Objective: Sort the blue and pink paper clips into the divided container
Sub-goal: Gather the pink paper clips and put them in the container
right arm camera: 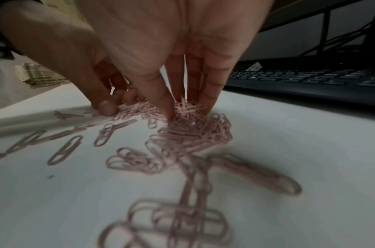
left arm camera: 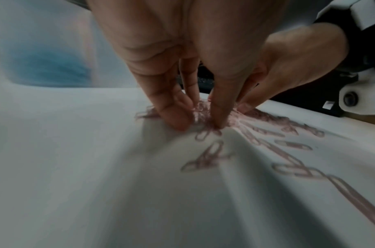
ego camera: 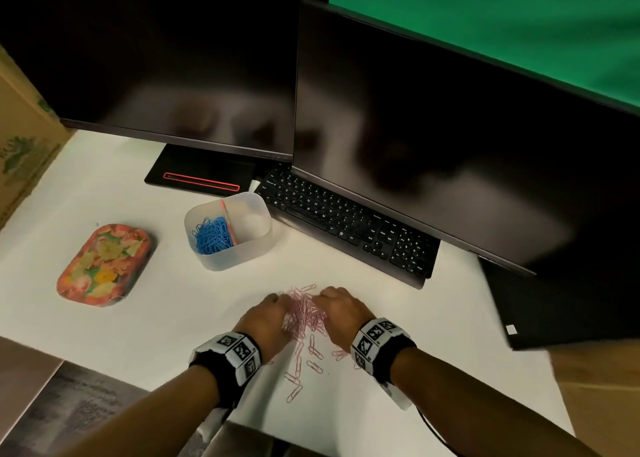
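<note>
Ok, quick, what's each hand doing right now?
Left hand: fingers down, pressing into the pink paper clips, gathering, nothing lifted.
Right hand: same, fingers extended against the pile's other side.

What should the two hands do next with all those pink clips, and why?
Probably squeeze together and lift a bunch. The left hand and right hand flank the pink clips heaped on the table. The blue clips already fill one side of the container; the other side looks empty.
</note>
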Motion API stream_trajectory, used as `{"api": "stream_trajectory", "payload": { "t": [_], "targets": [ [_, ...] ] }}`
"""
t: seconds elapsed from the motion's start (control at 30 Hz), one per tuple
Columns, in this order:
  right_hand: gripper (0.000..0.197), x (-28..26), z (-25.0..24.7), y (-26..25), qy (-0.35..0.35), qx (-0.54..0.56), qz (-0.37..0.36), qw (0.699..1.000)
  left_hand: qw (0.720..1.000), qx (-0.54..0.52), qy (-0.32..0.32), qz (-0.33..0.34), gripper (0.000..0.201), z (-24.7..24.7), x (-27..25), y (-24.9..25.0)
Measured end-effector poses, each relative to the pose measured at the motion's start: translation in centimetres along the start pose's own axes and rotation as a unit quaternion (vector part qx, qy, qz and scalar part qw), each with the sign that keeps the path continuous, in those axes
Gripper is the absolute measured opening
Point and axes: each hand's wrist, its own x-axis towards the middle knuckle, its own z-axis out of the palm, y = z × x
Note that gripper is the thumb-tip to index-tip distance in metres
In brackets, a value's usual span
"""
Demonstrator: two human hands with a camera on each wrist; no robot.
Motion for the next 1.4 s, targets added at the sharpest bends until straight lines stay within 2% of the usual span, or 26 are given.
{"api": "stream_trajectory", "payload": {
  "t": [0.03,0.1,0.17,0.23,0.37,0.47,0.67,0.8,0.93,1.13,1.27,1.4],
  "targets": [
    [0.051,0.4,-0.3,0.0,0.001,-0.008,0.014,1.0,1.0,0.008,0.017,0.002,0.051,-0.3,0.2,0.4],
    [0.044,0.9,-0.9,0.0,0.004,-0.018,0.043,0.999,0.999,0.028,0.03,-0.001,0.071,-0.7,0.5,0.9],
    [0.043,1.3,-1.2,-0.1,0.005,-0.013,0.063,0.998,0.998,0.062,0.011,0.003,0.086,-0.9,0.7,1.3],
    [0.044,1.5,-1.4,-0.1,-0.001,-0.004,0.08,0.997,0.996,0.09,-0.007,0.015,0.078,-0.9,1.1,1.7],
    [0.045,1.8,-1.4,0.1,0.003,0.03,0.109,0.994,0.996,0.089,-0.013,0.019,0.039,-1.1,2.4,2.3],
    [0.04,1.6,-1.8,0.4,0.032,0.068,0.13,0.989,0.994,0.108,0.0,0.03,0.028,-1.3,2.9,2.5],
    [0.029,1.2,-3.9,0.7,0.108,0.153,0.133,0.973,0.99,0.135,0.001,0.048,0.03,-1.7,3.0,2.4],
    [0.024,1.5,-6.7,-0.4,0.145,0.191,0.122,0.963,0.997,0.067,0.002,0.045,0.028,-2.2,3.0,1.6],
    [0.019,3.9,-9.7,-3.4,0.169,0.242,0.077,0.952,0.999,0.0,0.024,0.049,0.022,-3.0,2.3,1.1],
    [0.02,10.3,-13.1,-10.1,0.171,0.22,-0.021,0.96,0.992,-0.07,0.097,0.034,0.015,-5.5,0.7,1.3],
    [0.025,14.0,-13.4,-12.0,0.146,0.203,-0.002,0.968,0.983,-0.116,0.135,0.037,0.013,-8.0,-0.2,0.8],
    [0.028,14.1,-13.8,-11.1,0.126,0.22,0.014,0.967,0.973,-0.153,0.172,0.028,0.012,-10.7,0.0,-0.3]
  ]
}}
